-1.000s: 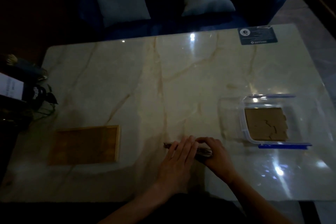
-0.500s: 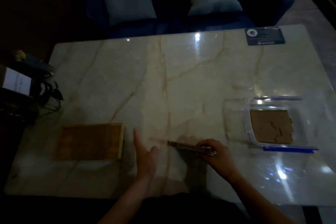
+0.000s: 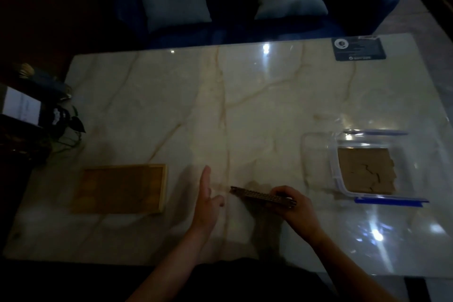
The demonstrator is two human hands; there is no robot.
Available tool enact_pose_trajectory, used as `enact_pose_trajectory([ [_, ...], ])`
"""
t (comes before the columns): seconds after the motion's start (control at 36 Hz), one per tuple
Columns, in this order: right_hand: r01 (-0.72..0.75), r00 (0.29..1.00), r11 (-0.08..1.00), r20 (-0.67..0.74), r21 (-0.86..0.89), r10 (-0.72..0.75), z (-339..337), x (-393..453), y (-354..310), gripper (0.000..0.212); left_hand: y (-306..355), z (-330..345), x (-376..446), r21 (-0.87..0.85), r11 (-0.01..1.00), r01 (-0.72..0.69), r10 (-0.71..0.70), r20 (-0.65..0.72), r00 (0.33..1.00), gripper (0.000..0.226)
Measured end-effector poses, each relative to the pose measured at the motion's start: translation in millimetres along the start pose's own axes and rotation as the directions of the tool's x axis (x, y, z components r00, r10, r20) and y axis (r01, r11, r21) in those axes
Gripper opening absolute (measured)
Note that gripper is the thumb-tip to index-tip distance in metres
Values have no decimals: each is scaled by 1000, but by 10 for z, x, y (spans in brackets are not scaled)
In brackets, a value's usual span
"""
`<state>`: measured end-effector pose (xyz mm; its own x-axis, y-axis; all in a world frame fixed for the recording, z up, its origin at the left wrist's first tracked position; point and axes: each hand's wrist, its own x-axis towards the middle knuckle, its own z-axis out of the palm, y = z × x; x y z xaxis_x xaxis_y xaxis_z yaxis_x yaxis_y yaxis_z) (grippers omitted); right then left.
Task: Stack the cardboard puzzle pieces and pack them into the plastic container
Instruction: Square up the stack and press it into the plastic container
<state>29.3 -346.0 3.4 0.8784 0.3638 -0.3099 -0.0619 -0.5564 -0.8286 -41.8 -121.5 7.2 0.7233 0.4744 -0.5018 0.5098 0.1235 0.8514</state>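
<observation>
The right hand [image 3: 293, 206] is clamped on a stack of cardboard puzzle pieces [image 3: 261, 195], holding it edge-on over the marble surface [image 3: 245, 105], the stack's free end pointing left toward the left hand [image 3: 206, 200]. The left hand is spread flat with fingers apart, holding nothing, just left of the stack and not touching it. Right of the stack sits the clear plastic container [image 3: 334, 169] with blue clips, and a layer of brown puzzle pieces [image 3: 362, 169] lies flat inside it. Well left of the stack, beyond the left hand, rests a shallow wooden tray [image 3: 120, 187]. A dark card [image 3: 358, 49] lies far behind the container at the surface's back edge.
</observation>
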Motion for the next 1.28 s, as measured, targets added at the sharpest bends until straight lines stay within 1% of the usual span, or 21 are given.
enact_pose_trajectory([
  [0.06, -2, 1000, 1000, -3, -4, 2, 11, 3, -14, 29, 14, 32, 24, -8, 1000, 18, -19, -40, 999, 98],
  [0.08, -1, 1000, 1000, 0, -10, 1, 15, 2, -12, 30, 19, 80, 13, 10, 1000, 27, -27, -13, 1000, 98],
  [0.14, 5, 1000, 1000, 8, -17, -5, 25, -12, 13, 31, -4, 229, -59, 69, 997, 20, -30, 147, 989, 95],
  [0.19, -21, 1000, 1000, 3, -21, 21, 28, -26, 51, 30, -69, 341, -125, 141, 989, -39, -6, 306, 952, 87],
  [0.25, -52, 999, 998, -5, -30, 52, 17, -40, 73, 30, -128, 340, -101, 230, 967, -108, 18, 362, 932, 81],
  [0.33, -75, 997, 997, -13, -17, 75, 17, -49, 69, 29, -148, 227, -43, 367, 902, -225, 70, 392, 917, 71],
  [0.39, -91, 996, 996, -27, -9, 91, 24, -53, 57, 29, -155, 187, -31, 422, 866, -268, 89, 397, 913, 59],
  [0.47, -93, 995, 995, -34, -38, 92, 16, -73, 35, 31, -147, 178, -14, 464, 841, -279, 108, 362, 926, 37],
  [0.56, -85, 996, 993, -38, -80, 82, 18, -111, -2, 32, -121, 173, -15, 496, 816, -298, 154, 310, 938, 25],
  [0.67, -42, 996, 993, -77, -113, 34, 63, -211, -36, 31, -151, 99, -106, 504, 796, -334, 228, 262, 938, 22],
  [0.75, -17, 997, 989, -76, -145, 6, 153, -307, -23, 27, -245, 15, -206, 486, 801, -348, 261, 240, 935, 24],
  [0.86, -94, 995, 979, -43, -179, 88, 303, -418, 42, 29, -325, -81, -314, 486, 804, -344, 238, 267, 934, 24],
  [0.97, -162, 986, 973, -75, -163, 151, 372, -465, 3, 30, -275, -152, -348, 498, 791, -355, 232, 293, 928, 21],
  [1.03, -194, 979, 969, -86, -151, 183, 388, -494, -47, 27, -256, -196, -358, 491, 792, -363, 232, 307, 923, 20],
  [1.14, -205, 978, 970, -72, -127, 198, 378, -590, -118, 26, -186, -280, -389, 483, 803, -348, 172, 372, 912, 16],
  [1.22, -236, 972, 966, -32, -104, 234, 323, -667, -177, 30, -125, -353, -411, 494, 808, -322, 90, 437, 895, 32],
  [1.28, -269, 963, 960, -8, -79, 269, 283, -732, -235, 32, -98, -402, -427, 453, 852, -264, 14, 484, 875, 42],
])
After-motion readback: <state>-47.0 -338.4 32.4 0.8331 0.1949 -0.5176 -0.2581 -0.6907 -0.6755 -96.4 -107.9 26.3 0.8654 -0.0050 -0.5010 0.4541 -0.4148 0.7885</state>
